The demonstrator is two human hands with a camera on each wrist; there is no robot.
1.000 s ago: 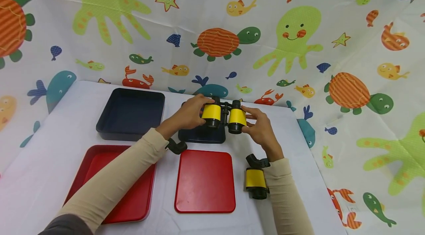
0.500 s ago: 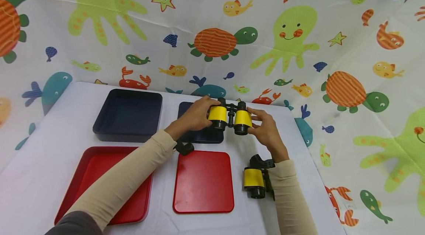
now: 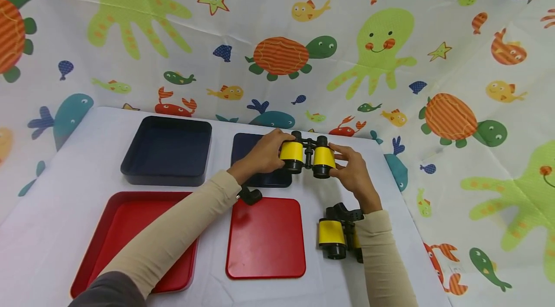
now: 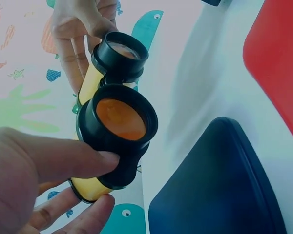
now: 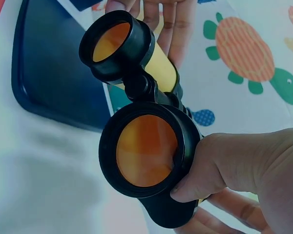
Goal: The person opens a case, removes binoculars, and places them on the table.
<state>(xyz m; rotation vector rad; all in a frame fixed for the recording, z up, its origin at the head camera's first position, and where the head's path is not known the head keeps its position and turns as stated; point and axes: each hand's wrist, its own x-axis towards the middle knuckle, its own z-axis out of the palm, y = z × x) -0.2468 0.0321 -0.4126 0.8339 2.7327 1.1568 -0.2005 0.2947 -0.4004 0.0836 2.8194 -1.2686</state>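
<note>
Both hands hold a pair of yellow and black binoculars (image 3: 324, 156) above the back of the table, one barrel in each hand. My left hand (image 3: 268, 152) grips the left barrel, its thumb on the black front end in the left wrist view. On the other barrel, my right hand (image 3: 356, 174) has its thumb near the front rim and its fingers behind. Amber-tinted lenses (image 5: 146, 150) show in the right wrist view. A second pair of yellow and black binoculars (image 3: 332, 233) rests on the table near my right forearm, which partly covers it.
A dark blue lid (image 3: 270, 179) lies behind my left wrist, left of the held binoculars. In front of it lies a red lid (image 3: 266, 244). A deep dark blue tray (image 3: 166, 180) and a red tray (image 3: 189, 268) stand at left. A patterned curtain (image 3: 243, 13) hangs behind the table.
Both hands have carried the binoculars a little to the right, and more of the dark blue lid shows. My view has shifted slightly. The grips look the same.
</note>
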